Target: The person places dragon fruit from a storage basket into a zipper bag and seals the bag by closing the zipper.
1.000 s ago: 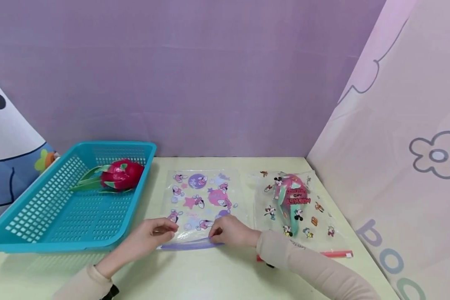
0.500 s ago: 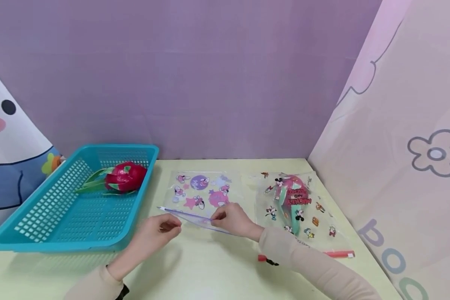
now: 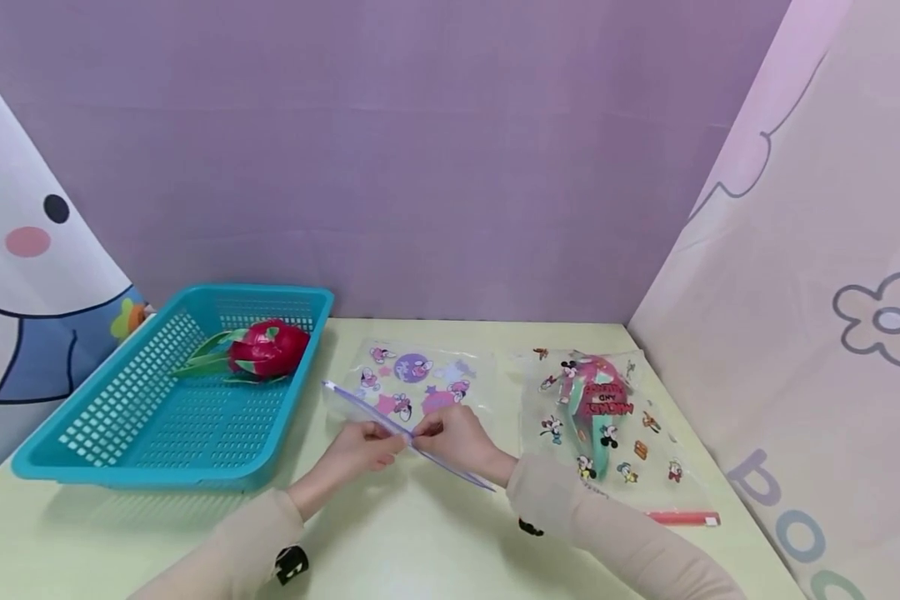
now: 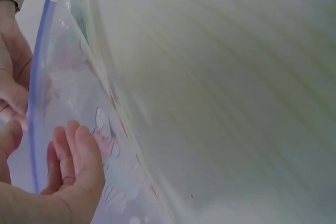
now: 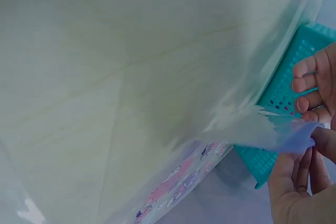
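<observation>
A clear zip bag (image 3: 420, 375) printed with pink and purple cartoon figures has its purple zip edge (image 3: 367, 411) raised off the table and slanting down to the right. My right hand (image 3: 461, 437) pinches that edge near its middle; in the right wrist view the right hand (image 5: 299, 184) grips the purple strip. Just left of it, my left hand (image 3: 360, 454) is at the same edge. In the left wrist view the strip runs between the thumb and the relaxed fingers of the left hand (image 4: 73, 177), with a gap between them.
On the left stands a turquoise basket (image 3: 153, 475) with a red dragon fruit (image 3: 270, 348) in it. A second clear bag (image 3: 645, 467), with cartoon prints and a red zip strip, lies to the right holding a pink and green item (image 3: 596, 375). A purple cloth (image 3: 450, 167) hangs behind.
The zip edge has risen from the table and tilted, its left end higher. My left hand left the bag's left corner and moved right, close beside the right hand, which kept pinching.
</observation>
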